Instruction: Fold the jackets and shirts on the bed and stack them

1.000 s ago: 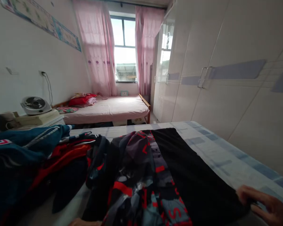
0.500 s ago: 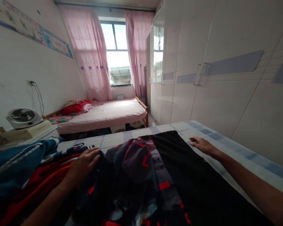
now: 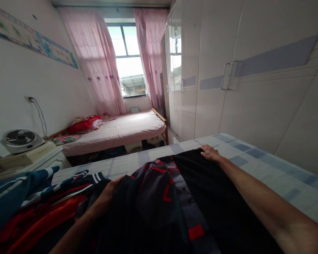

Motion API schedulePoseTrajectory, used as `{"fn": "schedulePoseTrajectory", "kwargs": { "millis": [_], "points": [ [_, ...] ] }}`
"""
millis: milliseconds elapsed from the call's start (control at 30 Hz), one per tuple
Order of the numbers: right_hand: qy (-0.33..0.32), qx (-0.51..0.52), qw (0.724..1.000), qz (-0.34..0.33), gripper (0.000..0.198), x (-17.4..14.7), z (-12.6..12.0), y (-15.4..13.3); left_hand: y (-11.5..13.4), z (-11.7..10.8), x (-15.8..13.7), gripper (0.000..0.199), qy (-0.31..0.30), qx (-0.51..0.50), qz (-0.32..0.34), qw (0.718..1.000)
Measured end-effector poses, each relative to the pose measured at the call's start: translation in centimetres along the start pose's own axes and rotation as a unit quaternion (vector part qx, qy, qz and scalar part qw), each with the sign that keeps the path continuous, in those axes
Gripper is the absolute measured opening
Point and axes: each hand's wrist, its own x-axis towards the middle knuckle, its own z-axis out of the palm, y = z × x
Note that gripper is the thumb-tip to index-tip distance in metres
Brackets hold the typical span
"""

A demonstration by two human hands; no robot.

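Observation:
A black garment with dark grey and red patterned panels [image 3: 159, 201] lies spread out before me. It has a gathered, elastic-looking edge in the middle of its far side. My right hand [image 3: 210, 153] is closed at the garment's far right corner, fingers curled over the cloth. At the far left edge, my left hand [image 3: 113, 186] holds the fabric, its fingertips partly hidden by the folds. Left of that hand lie heaped clothes [image 3: 50, 211] in red and navy with white stripes, and a teal piece [image 3: 18, 188].
Underneath is a bed with a blue-and-white checked sheet [image 3: 228, 141]. A second bed with a pink sheet [image 3: 122, 128] stands beneath the window. White wardrobes [image 3: 254, 113] line the right side. A fan [image 3: 22, 139] sits on a cabinet at the left.
My right hand has moved left from above the sheet onto the garment's far right corner and closed. My left hand has gone from lying over the clothes to gripping the garment's left edge.

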Motion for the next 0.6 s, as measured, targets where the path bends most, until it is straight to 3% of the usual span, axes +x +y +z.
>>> {"fn": "schedulePoseTrajectory", "kwargs": {
  "millis": [100,200,333,400,467,533,600],
  "points": [
    [-0.011,0.033,0.999,-0.012,0.032,-0.9,-1.2,-0.1,0.6,-0.8,-0.7,0.032,0.015,-0.022,0.013,1.0],
    [-0.026,0.107,0.993,-0.051,0.032,-2.5,-4.2,0.4,1.4,-3.1,-2.3,0.027,0.116,0.048,0.046,0.991],
    [0.011,0.327,0.943,-0.062,0.041,-3.2,-9.3,1.2,2.6,-7.0,-2.9,0.018,0.304,0.167,0.089,0.934],
    [0.065,0.309,0.949,-0.027,0.039,-2.3,-10.7,0.9,2.5,-7.9,-1.4,0.018,0.371,0.199,0.09,0.903],
    [0.111,0.185,0.976,0.012,0.032,-0.8,-10.9,0.1,1.7,-7.8,1.1,0.022,0.373,0.222,0.085,0.897],
    [0.133,0.077,0.987,0.043,0.027,0.4,-10.1,-1.1,0.4,-6.9,3.8,0.027,0.308,0.244,0.079,0.916],
    [0.133,0.042,0.989,0.053,0.031,0.6,-8.7,-2.3,-1.0,-5.5,5.4,0.029,0.246,0.252,0.075,0.933]
  ]
}}
